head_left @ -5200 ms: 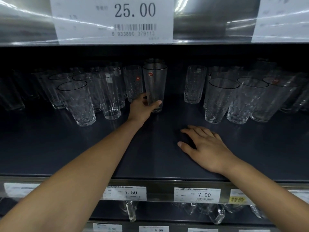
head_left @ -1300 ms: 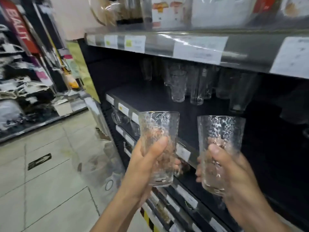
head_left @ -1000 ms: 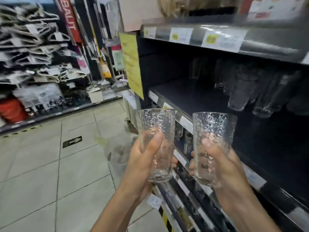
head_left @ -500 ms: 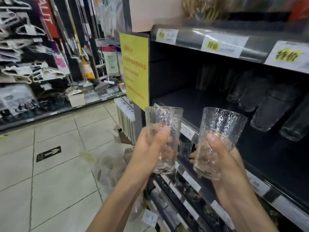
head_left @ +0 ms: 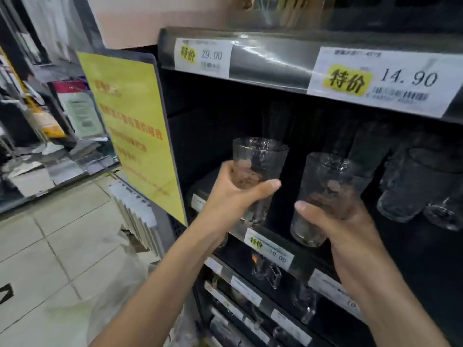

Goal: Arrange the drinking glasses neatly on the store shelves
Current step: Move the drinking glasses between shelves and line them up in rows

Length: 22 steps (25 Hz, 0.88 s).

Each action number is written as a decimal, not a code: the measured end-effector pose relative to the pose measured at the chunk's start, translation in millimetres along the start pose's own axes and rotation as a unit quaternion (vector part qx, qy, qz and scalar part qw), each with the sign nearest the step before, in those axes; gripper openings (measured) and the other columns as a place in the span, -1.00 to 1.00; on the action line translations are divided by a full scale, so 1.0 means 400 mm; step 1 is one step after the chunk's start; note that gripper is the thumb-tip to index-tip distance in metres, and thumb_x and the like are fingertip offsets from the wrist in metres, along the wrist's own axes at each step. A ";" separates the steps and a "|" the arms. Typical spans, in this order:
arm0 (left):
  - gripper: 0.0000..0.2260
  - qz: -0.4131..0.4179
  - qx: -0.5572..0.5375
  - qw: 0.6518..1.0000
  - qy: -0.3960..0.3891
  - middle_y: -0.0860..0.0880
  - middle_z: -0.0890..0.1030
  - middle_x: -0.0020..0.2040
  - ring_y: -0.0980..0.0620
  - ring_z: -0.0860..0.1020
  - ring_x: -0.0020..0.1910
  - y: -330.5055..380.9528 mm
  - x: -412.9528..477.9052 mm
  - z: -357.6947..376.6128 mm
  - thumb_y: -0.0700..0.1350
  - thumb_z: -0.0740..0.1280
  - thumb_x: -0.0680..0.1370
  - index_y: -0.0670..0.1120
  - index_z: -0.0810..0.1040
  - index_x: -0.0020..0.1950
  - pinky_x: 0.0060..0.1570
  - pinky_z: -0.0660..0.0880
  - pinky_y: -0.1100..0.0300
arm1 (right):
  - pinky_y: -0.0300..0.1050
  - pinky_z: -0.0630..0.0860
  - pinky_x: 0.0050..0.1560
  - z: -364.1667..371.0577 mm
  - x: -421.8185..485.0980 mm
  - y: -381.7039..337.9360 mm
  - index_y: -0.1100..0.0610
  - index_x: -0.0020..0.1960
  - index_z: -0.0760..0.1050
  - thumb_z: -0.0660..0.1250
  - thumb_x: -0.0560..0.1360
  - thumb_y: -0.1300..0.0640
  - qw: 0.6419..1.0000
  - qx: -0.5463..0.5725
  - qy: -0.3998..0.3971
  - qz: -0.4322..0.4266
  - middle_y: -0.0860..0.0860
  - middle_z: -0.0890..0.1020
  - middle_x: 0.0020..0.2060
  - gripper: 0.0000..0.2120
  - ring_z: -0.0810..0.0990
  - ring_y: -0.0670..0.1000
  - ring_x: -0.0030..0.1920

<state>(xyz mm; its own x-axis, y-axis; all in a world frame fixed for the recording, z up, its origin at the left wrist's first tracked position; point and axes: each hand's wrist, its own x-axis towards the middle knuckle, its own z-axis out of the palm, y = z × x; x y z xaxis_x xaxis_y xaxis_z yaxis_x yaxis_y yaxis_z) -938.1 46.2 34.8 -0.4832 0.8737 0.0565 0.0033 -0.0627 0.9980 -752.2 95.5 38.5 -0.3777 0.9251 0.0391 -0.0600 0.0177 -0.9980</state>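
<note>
The left glass [head_left: 260, 156] and right glass [head_left: 330, 176] have come closer to the dark shelf [head_left: 302, 269], side by side at its front edge. The left grip [head_left: 235, 196] wraps the left glass; the right grip [head_left: 345, 229] wraps the right glass

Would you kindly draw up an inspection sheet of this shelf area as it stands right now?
Surface: dark shelf, no glasses visible at its left end; price tags on the shelf edge above.
Job's things: left glass and right glass, both clear and textured, held off the shelf; standing glasses grouped to the right.
Clutter: what looks like a clear plastic bag on the tiled floor.
Hands: left hand grips the left glass; right hand grips the right glass.
Cables: nothing seen.
Surroundings: yellow sign on the unit's end; lower shelves with more glassware.
</note>
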 end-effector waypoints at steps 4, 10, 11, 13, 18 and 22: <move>-0.24 0.015 0.024 0.999 -0.030 0.02 0.63 0.14 0.11 0.63 0.13 -0.039 0.133 -0.014 -0.02 0.64 0.20 0.01 0.34 0.29 0.22 0.56 0.03 | -0.24 0.50 -0.09 0.034 0.102 0.026 0.05 0.05 0.59 0.58 0.34 0.23 0.997 -0.038 0.059 -0.014 -0.10 0.72 -0.13 -0.67 0.69 -0.11 -0.06; -0.12 0.030 0.033 0.997 -0.061 -0.11 0.64 0.16 0.00 0.63 0.15 -0.096 0.289 -0.035 0.01 0.64 0.10 -0.14 0.39 0.35 0.15 0.58 0.08 | -0.27 0.52 -0.18 0.077 0.188 0.055 -0.02 -0.12 0.56 0.58 0.33 0.30 0.990 -0.052 0.127 -0.019 -0.20 0.69 -0.29 -0.69 0.67 -0.22 -0.22; -0.12 0.031 0.033 0.997 -0.070 -0.14 0.64 0.16 -0.04 0.63 0.15 -0.104 0.310 -0.038 0.00 0.64 0.10 -0.18 0.40 0.34 0.16 0.59 0.05 | -0.29 0.52 -0.20 0.089 0.194 0.061 -0.03 -0.09 0.55 0.59 0.32 0.29 0.988 -0.060 0.141 -0.022 -0.19 0.69 -0.29 -0.66 0.66 -0.24 -0.23; -0.15 0.031 0.034 0.994 -0.094 -0.19 0.64 0.15 -0.09 0.64 0.15 -0.113 0.343 -0.041 -0.02 0.66 0.13 -0.24 0.43 0.33 0.19 0.58 -0.02 | -0.30 0.53 -0.16 0.114 0.205 0.069 0.00 0.07 0.50 0.61 0.30 0.25 0.982 -0.070 0.174 -0.023 -0.17 0.68 -0.19 -0.56 0.65 -0.23 -0.16; -0.19 0.040 0.040 0.991 -0.122 -0.22 0.65 0.11 -0.14 0.65 0.10 -0.103 0.393 -0.039 -0.05 0.64 0.09 -0.30 0.48 0.26 0.12 0.60 0.02 | -0.25 0.47 0.05 0.155 0.238 0.077 -0.01 0.22 0.36 0.61 0.32 0.06 0.969 -0.102 0.226 -0.012 -0.19 0.59 -0.02 -0.40 0.57 -0.16 0.03; -0.16 0.054 0.065 0.985 -0.149 -0.15 0.64 0.04 -0.11 0.63 0.07 -0.096 0.430 -0.056 0.00 0.62 0.11 -0.34 0.45 0.27 0.05 0.56 0.10 | -0.26 0.38 0.09 0.167 0.260 0.079 -0.01 0.31 0.30 0.58 0.34 -0.07 0.953 -0.183 0.242 0.002 -0.13 0.56 0.10 -0.33 0.52 -0.07 0.14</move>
<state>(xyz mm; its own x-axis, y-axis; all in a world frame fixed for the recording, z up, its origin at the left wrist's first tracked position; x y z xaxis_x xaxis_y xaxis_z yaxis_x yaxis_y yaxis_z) -1040.8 188.3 5.8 -0.1953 0.9693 0.1493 0.1627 -0.1181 0.9796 -854.9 166.9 14.4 0.0983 0.9906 0.0956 0.2997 0.0621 -0.9520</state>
